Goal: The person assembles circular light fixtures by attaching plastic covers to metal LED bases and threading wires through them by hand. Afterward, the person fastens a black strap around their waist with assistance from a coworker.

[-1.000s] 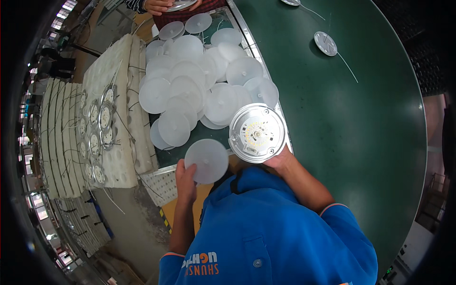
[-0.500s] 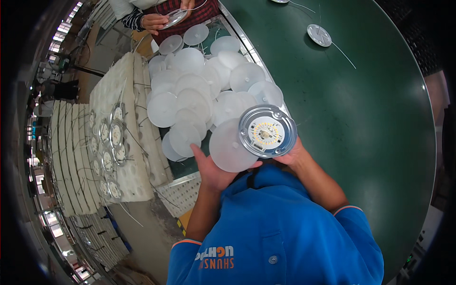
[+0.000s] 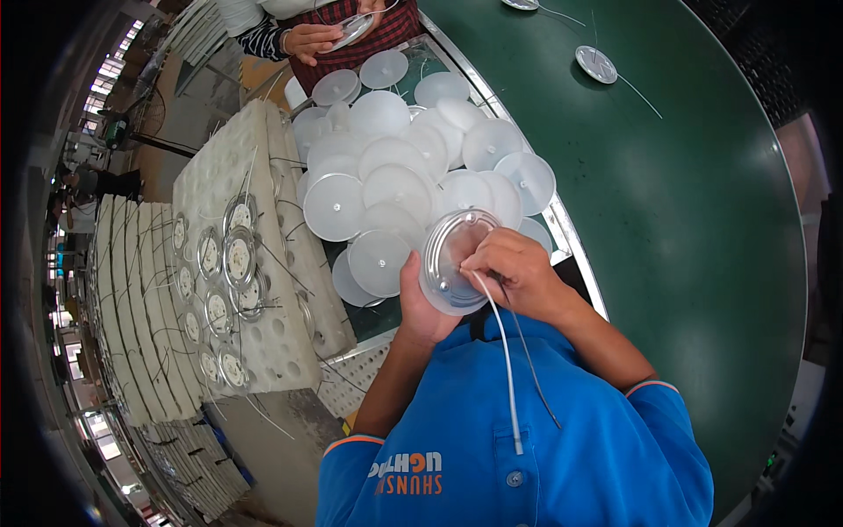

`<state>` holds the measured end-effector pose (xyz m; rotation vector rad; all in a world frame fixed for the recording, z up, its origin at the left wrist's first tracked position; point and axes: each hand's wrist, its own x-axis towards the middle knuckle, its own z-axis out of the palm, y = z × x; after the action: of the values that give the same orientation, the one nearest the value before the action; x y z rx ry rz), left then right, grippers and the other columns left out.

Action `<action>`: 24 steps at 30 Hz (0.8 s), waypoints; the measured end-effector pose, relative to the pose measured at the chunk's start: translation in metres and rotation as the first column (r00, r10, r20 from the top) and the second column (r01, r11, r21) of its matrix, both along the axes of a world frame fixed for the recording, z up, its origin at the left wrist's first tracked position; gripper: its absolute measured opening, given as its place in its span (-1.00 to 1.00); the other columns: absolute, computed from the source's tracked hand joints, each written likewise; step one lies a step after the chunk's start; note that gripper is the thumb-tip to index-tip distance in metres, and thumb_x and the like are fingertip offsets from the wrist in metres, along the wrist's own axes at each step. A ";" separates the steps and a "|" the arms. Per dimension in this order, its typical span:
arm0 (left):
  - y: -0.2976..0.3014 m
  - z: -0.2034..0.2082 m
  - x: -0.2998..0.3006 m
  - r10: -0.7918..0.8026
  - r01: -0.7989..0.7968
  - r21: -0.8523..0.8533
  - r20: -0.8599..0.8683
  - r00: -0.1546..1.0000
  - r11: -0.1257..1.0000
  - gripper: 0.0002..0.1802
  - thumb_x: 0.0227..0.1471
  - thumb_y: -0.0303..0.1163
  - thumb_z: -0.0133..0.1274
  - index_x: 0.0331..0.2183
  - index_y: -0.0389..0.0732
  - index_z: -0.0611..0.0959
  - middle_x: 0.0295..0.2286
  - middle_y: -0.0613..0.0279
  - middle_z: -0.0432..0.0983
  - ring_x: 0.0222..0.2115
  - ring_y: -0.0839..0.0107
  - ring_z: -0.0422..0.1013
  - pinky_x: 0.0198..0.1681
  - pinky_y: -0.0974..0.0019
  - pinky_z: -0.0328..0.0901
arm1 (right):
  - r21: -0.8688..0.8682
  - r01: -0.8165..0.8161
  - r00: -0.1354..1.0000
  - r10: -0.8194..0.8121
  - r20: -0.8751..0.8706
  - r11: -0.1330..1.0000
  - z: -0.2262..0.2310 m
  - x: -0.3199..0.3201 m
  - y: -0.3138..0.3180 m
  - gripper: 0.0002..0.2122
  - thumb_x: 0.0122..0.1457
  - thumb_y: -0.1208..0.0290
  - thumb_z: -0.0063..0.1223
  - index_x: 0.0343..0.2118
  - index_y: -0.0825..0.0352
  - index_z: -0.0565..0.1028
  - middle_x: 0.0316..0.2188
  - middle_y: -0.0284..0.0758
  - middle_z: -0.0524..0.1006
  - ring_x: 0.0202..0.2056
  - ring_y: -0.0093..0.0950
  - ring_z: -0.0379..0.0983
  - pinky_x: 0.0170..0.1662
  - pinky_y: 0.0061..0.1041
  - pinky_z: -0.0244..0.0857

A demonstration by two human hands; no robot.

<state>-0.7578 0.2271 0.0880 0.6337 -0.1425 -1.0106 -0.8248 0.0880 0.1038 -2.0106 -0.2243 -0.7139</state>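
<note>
My left hand [image 3: 427, 307] holds a round clear-rimmed lamp [image 3: 446, 255] from its left side, thumb up along the rim and the other fingers hidden beneath. The lamp is tilted, with its back toward me. Closed in a pinch, my right hand [image 3: 520, 274] is at the lamp's back, on the wires. A white wire [image 3: 507, 369] and a thinner dark wire [image 3: 529, 360] hang from there over my blue shirt. Just beyond the lamp lies a heap of frosted round discs [image 3: 397, 195].
A metal-edged tray [image 3: 575, 255] holds the discs. On the left, foam blocks [image 3: 279, 347] carry several round lamp parts [image 3: 217, 312] with loose wires. Wired round lamps [image 3: 596, 65] lie on the green table [image 3: 685, 263]. Across from me, another person's hand [image 3: 312, 40] holds a similar piece.
The lamp has turned over, from its light board facing up to its back and wires showing. My right hand moved from beneath its right side to the wires. The separate held disc no longer shows clearly.
</note>
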 end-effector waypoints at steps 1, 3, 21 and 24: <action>0.003 -0.001 0.002 -0.007 0.007 -0.014 0.014 1.000 1.000 -0.22 0.02 0.18 -0.44 0.06 -0.26 0.20 0.01 0.01 0.18 0.03 0.15 0.15 0.06 0.09 0.09 | -0.002 0.000 1.000 0.000 -0.002 1.000 0.000 0.002 0.003 -0.87 -0.19 0.63 0.14 -0.54 0.33 0.43 -0.56 -0.32 0.40 -0.51 -0.36 0.35 -0.43 -0.48 0.27; 0.006 0.001 0.006 -0.002 0.002 -0.021 -0.013 1.000 1.000 -0.22 0.01 0.17 -0.44 0.06 -0.26 0.21 0.00 0.01 0.20 0.01 0.15 0.18 0.04 0.10 0.11 | -0.029 -0.068 0.996 0.069 0.050 0.997 0.001 0.006 0.009 -0.86 -0.20 0.62 0.14 -0.53 0.34 0.43 -0.56 -0.33 0.40 -0.50 -0.38 0.36 -0.41 -0.47 0.28; 0.015 0.003 0.020 -0.054 0.053 -0.019 -0.079 0.995 0.998 -0.15 0.00 0.27 -0.48 0.08 -0.25 0.16 0.02 0.02 0.17 0.02 0.18 0.16 0.06 0.14 0.10 | -0.128 -0.215 0.974 0.222 0.042 0.968 0.021 0.018 0.007 -0.90 -0.18 0.63 0.04 -0.57 0.36 0.38 -0.56 -0.31 0.33 -0.47 -0.37 0.30 -0.37 -0.46 0.24; 0.013 0.004 0.020 -0.103 0.092 -0.103 -0.103 0.989 0.990 -0.14 0.00 0.28 -0.49 0.09 -0.24 0.16 0.03 0.03 0.16 0.02 0.18 0.16 0.06 0.13 0.09 | -0.140 -0.224 0.974 0.227 0.008 0.965 0.017 0.019 0.005 -0.89 -0.19 0.63 0.05 -0.56 0.36 0.38 -0.56 -0.31 0.34 -0.46 -0.37 0.31 -0.36 -0.46 0.24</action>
<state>-0.7378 0.2402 0.0923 0.4856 -0.1282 -1.1230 -0.8058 0.0935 0.1212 -2.0666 -0.5208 -0.5908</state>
